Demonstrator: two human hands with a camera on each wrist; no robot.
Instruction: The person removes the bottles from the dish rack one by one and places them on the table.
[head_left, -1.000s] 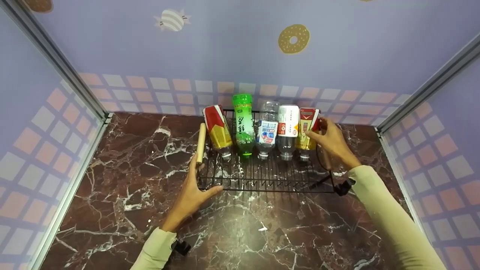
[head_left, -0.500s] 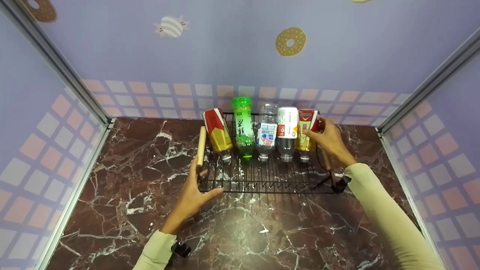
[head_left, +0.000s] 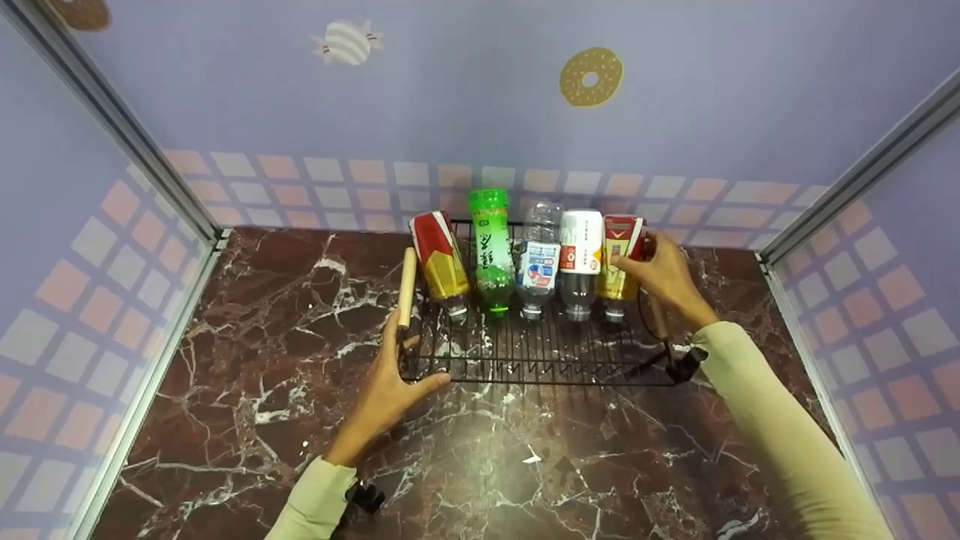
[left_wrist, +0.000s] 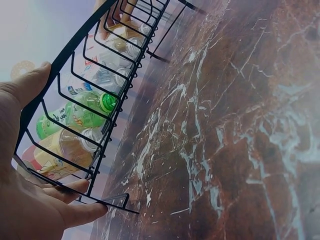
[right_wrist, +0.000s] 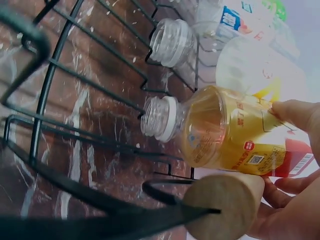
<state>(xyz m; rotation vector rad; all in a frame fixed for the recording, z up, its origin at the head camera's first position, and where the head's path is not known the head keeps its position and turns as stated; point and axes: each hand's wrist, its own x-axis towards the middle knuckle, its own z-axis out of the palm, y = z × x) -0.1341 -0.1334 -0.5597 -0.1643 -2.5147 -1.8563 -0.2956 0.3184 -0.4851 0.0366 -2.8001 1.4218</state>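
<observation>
A black wire dish rack (head_left: 540, 367) with wooden side handles (head_left: 407, 289) holds several bottles leaning neck-down in a row. My left hand (head_left: 386, 394) grips its left front corner; in the left wrist view the thumb lies on the front rail and the fingers pass around the side wires. At the rack's right end, my right hand (head_left: 667, 277) holds a bottle with a red and yellow label (right_wrist: 250, 132) between thumb and fingers. Its uncapped neck points down toward the wires. Beside it stand a white-labelled bottle (head_left: 581, 244), a clear bottle (head_left: 538, 262), a green bottle (head_left: 491, 247) and another red-yellow bottle (head_left: 442, 259).
The rack stands on a dark red marbled table (head_left: 300, 420), close to the purple back wall (head_left: 465, 90). Side panels with a checked pattern rise at left (head_left: 60, 330) and right. A small white scrap (head_left: 532, 455) lies in front of the rack.
The whole head view shifts slightly down, then back up. Both hands keep their places on the rack and the right-end bottle, with no other visible movement.
</observation>
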